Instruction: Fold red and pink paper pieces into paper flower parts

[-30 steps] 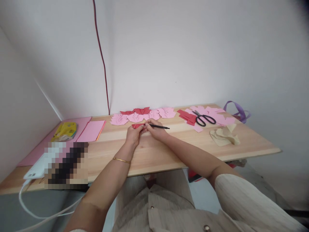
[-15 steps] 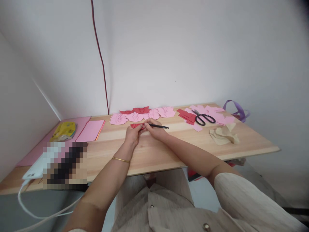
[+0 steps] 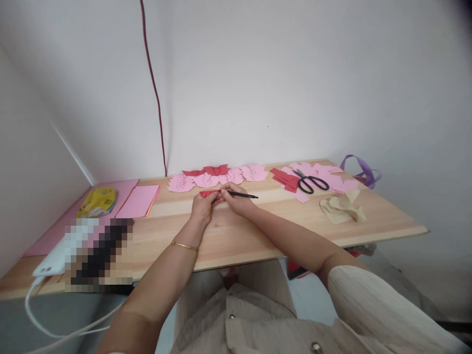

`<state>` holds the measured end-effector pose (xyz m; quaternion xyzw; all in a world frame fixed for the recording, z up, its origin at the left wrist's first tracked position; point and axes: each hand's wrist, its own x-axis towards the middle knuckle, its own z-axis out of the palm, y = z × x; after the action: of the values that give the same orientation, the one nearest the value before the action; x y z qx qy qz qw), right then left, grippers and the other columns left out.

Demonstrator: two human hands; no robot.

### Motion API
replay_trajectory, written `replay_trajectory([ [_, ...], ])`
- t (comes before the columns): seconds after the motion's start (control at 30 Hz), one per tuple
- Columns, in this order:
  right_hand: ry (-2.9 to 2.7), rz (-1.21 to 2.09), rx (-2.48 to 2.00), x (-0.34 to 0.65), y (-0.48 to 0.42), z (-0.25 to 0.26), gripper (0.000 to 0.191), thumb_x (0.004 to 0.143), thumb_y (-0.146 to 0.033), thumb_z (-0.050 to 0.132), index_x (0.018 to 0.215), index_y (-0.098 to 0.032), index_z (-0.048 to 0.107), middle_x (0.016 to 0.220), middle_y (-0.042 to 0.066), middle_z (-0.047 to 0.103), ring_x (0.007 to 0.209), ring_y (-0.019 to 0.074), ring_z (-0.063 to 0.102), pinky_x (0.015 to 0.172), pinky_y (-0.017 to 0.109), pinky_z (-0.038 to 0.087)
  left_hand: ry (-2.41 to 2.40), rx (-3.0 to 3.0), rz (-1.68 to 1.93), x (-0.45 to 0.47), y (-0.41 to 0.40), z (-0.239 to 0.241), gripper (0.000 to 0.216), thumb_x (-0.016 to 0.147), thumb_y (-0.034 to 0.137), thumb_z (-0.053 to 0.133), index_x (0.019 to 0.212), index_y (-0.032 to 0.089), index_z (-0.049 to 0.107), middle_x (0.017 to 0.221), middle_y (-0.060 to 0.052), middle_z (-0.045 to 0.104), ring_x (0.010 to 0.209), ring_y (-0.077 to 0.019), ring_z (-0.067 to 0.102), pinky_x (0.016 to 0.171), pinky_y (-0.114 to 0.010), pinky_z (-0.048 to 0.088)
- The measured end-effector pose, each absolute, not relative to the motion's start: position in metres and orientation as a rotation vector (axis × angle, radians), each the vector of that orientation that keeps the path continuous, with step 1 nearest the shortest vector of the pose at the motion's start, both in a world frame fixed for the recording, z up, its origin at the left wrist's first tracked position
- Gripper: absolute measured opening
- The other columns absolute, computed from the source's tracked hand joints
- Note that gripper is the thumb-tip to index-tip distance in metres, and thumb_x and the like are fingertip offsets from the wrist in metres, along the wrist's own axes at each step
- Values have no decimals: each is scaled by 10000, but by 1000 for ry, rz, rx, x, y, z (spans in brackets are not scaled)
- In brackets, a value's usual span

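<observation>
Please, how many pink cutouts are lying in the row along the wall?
4: first pink cutout at the left end, second pink cutout and third pink cutout between, fourth pink cutout at the right end. Others may be hidden underneath.

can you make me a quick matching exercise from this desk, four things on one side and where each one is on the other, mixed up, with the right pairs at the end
Things
1. black pen
2. scissors
3. yellow packet
4. purple ribbon

Places
a. on a pink sheet at the left
b. by the far right corner of the table
c. in the right hand
d. lying across cut paper pieces

Right pairs: 1-c, 2-d, 3-a, 4-b
</observation>
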<state>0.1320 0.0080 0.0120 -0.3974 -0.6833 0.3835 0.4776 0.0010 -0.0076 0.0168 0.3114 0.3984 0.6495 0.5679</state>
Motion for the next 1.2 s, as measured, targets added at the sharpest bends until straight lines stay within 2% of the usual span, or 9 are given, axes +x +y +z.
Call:
replay_trajectory([
  [0.97, -1665, 944, -979, 133, 7, 15, 114, 826, -286, 505, 873, -199, 561, 759, -8, 669, 718, 138, 667, 674, 271, 504, 922, 739, 1537, -1, -5, 13, 162, 538, 121, 778, 650, 76, 669, 647, -66, 692, 656, -164, 665, 759, -365, 579],
  [1.2, -1564, 1074, -929, 131, 3, 22, 120, 832, -314, 503, 852, -199, 532, 746, -1, 649, 676, 131, 648, 680, 283, 518, 908, 764, 1522, -1, -3, 10, 160, 542, 131, 781, 639, 79, 664, 675, -83, 700, 654, -175, 668, 768, -401, 578],
])
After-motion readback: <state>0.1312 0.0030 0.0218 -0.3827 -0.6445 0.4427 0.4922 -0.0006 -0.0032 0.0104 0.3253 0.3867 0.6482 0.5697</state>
